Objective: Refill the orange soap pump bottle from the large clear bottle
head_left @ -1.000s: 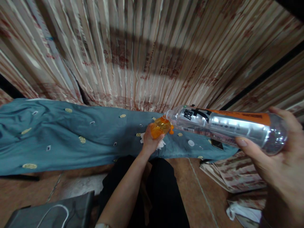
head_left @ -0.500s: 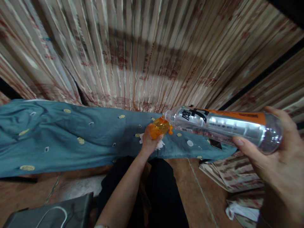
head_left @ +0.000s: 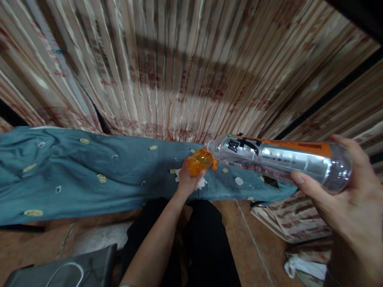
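My right hand [head_left: 344,207] holds a large clear plastic bottle [head_left: 281,161] with an orange and black label, tipped almost level. Its open mouth meets a small orange translucent container [head_left: 200,162] that my left hand [head_left: 187,178] grips. A white tissue [head_left: 201,182] lies under my left hand on the blue-green patterned cloth [head_left: 89,175]. The bottle looks nearly empty of liquid.
Striped printed curtains [head_left: 179,67] hang behind the cloth-covered surface. A dark phone [head_left: 271,182] lies on the cloth under the bottle. Folded curtain fabric [head_left: 296,221] and a white bag [head_left: 305,269] sit on the tiled floor at right. A dark bag [head_left: 66,269] sits lower left.
The bottle and both hands have shifted very slightly; the bottle mouth stays at the orange container.
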{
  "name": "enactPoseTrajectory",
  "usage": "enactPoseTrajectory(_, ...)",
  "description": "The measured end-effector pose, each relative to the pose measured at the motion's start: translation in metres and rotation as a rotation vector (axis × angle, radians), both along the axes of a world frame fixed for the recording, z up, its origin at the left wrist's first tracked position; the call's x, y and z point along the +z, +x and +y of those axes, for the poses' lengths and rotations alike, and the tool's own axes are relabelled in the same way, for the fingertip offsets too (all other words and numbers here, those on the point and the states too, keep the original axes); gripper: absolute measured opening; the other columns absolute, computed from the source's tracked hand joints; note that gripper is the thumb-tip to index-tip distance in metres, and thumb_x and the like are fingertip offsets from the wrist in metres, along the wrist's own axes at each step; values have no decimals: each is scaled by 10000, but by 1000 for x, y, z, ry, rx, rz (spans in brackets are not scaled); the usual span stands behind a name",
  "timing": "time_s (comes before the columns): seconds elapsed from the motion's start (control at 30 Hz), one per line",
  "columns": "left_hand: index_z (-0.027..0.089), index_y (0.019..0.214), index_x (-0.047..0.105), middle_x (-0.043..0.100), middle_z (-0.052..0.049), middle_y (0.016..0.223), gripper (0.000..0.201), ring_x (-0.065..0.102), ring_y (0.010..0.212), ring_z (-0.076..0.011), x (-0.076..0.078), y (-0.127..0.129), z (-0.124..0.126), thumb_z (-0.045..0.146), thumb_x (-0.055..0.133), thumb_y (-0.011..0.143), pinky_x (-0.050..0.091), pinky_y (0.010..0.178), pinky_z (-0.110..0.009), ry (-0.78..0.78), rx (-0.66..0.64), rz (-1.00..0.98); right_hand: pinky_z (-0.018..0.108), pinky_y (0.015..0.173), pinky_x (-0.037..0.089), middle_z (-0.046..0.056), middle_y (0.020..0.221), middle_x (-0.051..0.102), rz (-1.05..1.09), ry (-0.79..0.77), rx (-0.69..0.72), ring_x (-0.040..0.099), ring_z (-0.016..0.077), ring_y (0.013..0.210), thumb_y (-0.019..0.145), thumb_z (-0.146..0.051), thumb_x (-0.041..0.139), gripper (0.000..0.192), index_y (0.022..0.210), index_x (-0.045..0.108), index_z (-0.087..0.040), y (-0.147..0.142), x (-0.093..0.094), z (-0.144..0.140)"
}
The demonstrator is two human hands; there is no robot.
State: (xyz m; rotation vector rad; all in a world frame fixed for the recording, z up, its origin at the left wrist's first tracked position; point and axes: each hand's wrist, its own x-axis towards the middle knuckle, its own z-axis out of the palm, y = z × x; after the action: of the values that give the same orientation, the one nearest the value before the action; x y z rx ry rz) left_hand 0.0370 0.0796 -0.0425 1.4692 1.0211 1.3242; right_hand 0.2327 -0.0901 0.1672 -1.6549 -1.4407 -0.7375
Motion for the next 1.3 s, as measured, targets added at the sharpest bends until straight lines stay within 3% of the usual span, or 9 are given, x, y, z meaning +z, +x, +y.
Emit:
enactPoseTrajectory(0.63, 219, 1238, 589, 702, -84, 1198, 593, 678, 1106, -275, 3, -3, 0, 308, 831, 704, 539, 1002, -459, -28, 6, 62, 535, 811, 565, 141, 1153, 709, 35, -21, -8, 709, 344, 934, 661, -738, 741, 927, 1438, 579, -258, 5, -5, 0)
enactPoseTrajectory(0.93, 215, 1230, 588, 715, -74, 1170, 601, 690, 1083, -269, 2, -4, 2, 306, 838, 691, 553, 982, -444, -7, -4, 44, 506, 842, 569, 136, 1189, 711, 2, -16, -8, 713, 332, 972, 659, -780, 724, 951, 1446, 574, -266, 2, -3, 1)
enactPoseTrajectory(1.1, 224, 1229, 591, 708, -75, 1183, 603, 686, 1087, -270, -1, -4, 3, 313, 837, 686, 554, 984, -460, 12, 4, 29, 482, 767, 566, 122, 1076, 719, -5, -23, -18, 702, 305, 859, 689, -759, 709, 921, 1446, 575, -253, 0, -2, 2)
enactPoseTrajectory(1.3, 223, 1214, 597, 716, -70, 1150, 601, 694, 1057, -268, -2, -3, 4, 321, 841, 673, 560, 962, -454, 11, 2, 28, 502, 791, 574, 149, 1132, 721, -2, -24, -21, 715, 332, 908, 661, -774, 717, 958, 1441, 583, -234, 2, 0, 2)
